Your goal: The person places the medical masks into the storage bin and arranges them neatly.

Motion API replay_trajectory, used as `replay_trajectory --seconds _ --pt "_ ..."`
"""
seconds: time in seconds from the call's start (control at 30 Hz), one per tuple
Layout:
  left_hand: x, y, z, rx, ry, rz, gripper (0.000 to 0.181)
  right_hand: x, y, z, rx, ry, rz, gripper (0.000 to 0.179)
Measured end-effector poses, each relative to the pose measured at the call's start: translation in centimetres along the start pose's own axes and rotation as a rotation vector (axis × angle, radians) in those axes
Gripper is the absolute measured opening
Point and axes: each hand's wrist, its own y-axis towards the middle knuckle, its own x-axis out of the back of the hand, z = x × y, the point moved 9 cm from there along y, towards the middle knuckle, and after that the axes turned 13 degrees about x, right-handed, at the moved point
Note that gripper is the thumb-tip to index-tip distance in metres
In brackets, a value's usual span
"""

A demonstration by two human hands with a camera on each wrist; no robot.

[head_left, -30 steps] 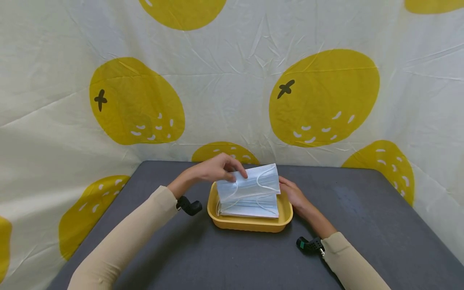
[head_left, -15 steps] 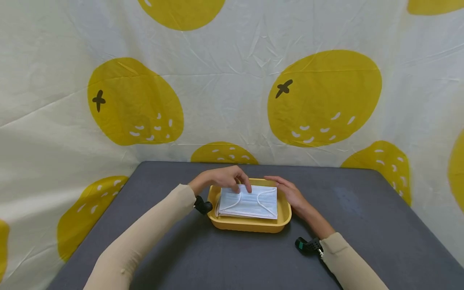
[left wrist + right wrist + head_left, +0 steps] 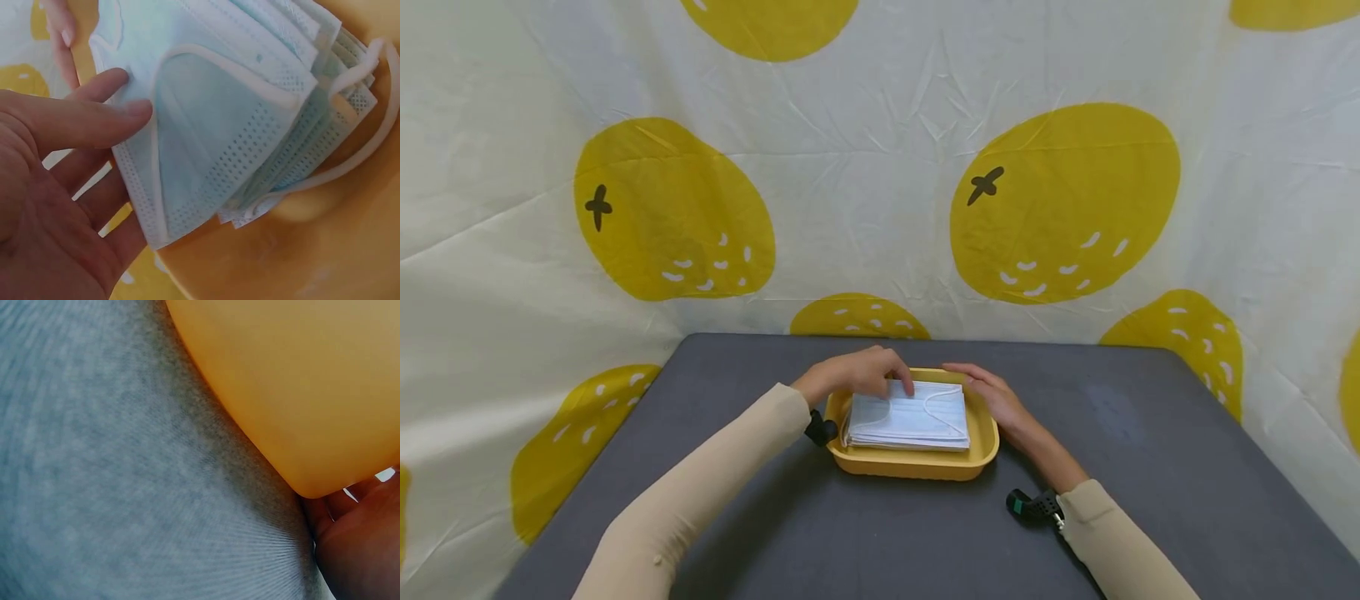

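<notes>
A stack of light blue pleated face masks (image 3: 917,417) with white ear loops lies in a yellow tray (image 3: 917,467). My left hand (image 3: 867,372) is at the far left part of the stack. In the left wrist view, the thumb of that left hand (image 3: 69,187) lies over the top mask (image 3: 206,125), and several fingers pass behind its edge, gripping it. My right hand (image 3: 992,398) rests along the tray's far right side with fingers extended. The right wrist view shows the right hand's fingers (image 3: 350,512) against the outer wall of the tray (image 3: 300,412), partly hidden by it.
The tray stands on a dark grey table (image 3: 880,533). Behind and to the sides hangs a white cloth (image 3: 865,192) printed with large yellow fruit shapes. A black wrist strap device (image 3: 1033,507) sits under the right forearm, another (image 3: 820,428) under the left.
My left hand has lowered a raised bundle of masks onto the others in the tray and stays at its far edge. The right hand has moved slightly, its fingers now further over the far rim.
</notes>
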Motion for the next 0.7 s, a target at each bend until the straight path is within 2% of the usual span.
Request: replay_trajectory --seconds 0.17,0.27,0.37,0.53,0.7 --pt "-0.6 -0.6 -0.3 0.076 0.071 0.038 0.043 -0.1 -0.1 -0.2 -0.010 -0.009 0.004 0.044" --pt "-0.9 -0.9 -0.5 0.097 0.111 0.057 0.042 -0.2 -0.1 -0.2 -0.007 -0.011 0.007 0.044" --pt "-0.6 -1.1 -0.8 0.072 0.121 0.028 0.038 -0.2 -0.1 -0.2 -0.001 -0.008 0.006 0.044" --pt "0.7 -1.5 -1.4 -0.009 0.063 -0.042 0.032 0.1 0.0 -0.1 -0.004 0.014 0.003 0.043" --pt "1.9 -2.3 -1.1 -0.052 -0.001 -0.101 0.028 0.5 -0.3 -0.2 -0.020 0.030 0.019 0.044"
